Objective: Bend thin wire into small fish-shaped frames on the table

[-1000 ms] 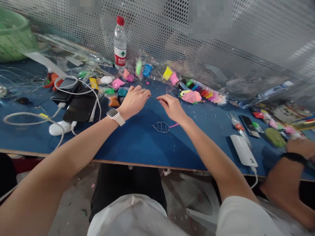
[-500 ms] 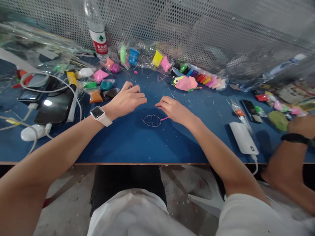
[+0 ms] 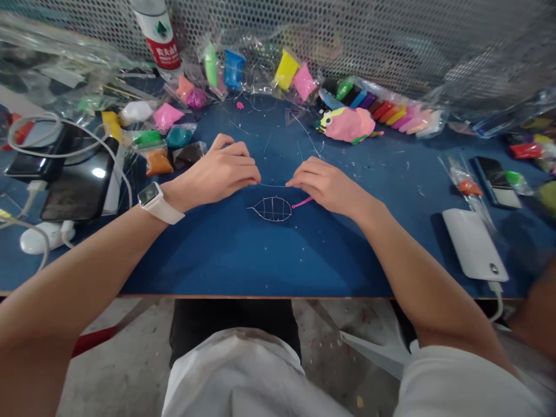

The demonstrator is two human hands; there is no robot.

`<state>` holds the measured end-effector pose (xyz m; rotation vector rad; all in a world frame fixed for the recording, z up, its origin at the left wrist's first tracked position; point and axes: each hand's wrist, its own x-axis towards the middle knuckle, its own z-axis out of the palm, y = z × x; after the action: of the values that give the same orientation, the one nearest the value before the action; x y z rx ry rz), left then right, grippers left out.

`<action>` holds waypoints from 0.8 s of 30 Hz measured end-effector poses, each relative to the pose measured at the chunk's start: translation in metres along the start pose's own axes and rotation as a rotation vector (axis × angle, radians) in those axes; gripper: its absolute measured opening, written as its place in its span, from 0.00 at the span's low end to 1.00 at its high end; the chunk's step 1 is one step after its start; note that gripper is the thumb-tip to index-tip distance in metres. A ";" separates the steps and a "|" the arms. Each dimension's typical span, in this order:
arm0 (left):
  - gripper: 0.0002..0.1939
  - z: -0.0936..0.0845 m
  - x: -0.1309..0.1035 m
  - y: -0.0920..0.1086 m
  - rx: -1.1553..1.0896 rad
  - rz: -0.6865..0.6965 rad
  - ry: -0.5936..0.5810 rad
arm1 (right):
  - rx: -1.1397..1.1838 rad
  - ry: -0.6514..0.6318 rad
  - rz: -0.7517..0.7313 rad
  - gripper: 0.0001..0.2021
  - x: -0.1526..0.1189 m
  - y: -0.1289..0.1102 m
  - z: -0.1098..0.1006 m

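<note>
Between my two hands runs a thin, straight wire point(image 3: 273, 186), held level just above the blue table. My left hand point(image 3: 226, 169), with a watch on the wrist, pinches its left end. The fingertips of my right hand point(image 3: 324, 184) close on its right end. Just below the wire lies a leaf-shaped wire frame point(image 3: 273, 209) with crossing strands inside and a pointed tip to the left. A thin pink stick with a small loop point(image 3: 303, 202) reaches from the frame's right end to beneath my right hand, which hides its far end.
Bags of coloured clay point(image 3: 167, 117) and a water bottle point(image 3: 160, 43) line the back left. A pink clay figure point(image 3: 348, 124) sits back right. Phones and cables point(image 3: 80, 179) lie at left, a white power bank point(image 3: 474, 244) at right. Another person's arm point(image 3: 538, 313) shows at the right edge.
The wire now shows stretched between my fingertips. My right hand has shifted slightly right in view. The whole view has moved closer, and the other person's arm has slid toward the right edge.
</note>
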<state>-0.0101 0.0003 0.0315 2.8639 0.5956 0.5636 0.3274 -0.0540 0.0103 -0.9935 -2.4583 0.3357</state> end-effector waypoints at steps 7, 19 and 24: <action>0.18 0.000 -0.003 0.003 -0.224 -0.137 -0.055 | 0.102 -0.011 0.073 0.19 -0.002 -0.007 -0.008; 0.15 0.003 -0.007 0.012 -0.253 -0.132 -0.101 | 0.156 -0.142 0.084 0.17 -0.009 -0.022 -0.027; 0.13 0.008 -0.008 0.015 -0.252 -0.046 -0.102 | 0.116 -0.179 0.071 0.13 -0.006 -0.035 -0.022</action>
<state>-0.0083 -0.0176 0.0250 2.6173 0.5306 0.4471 0.3210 -0.0819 0.0408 -1.0426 -2.5319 0.6080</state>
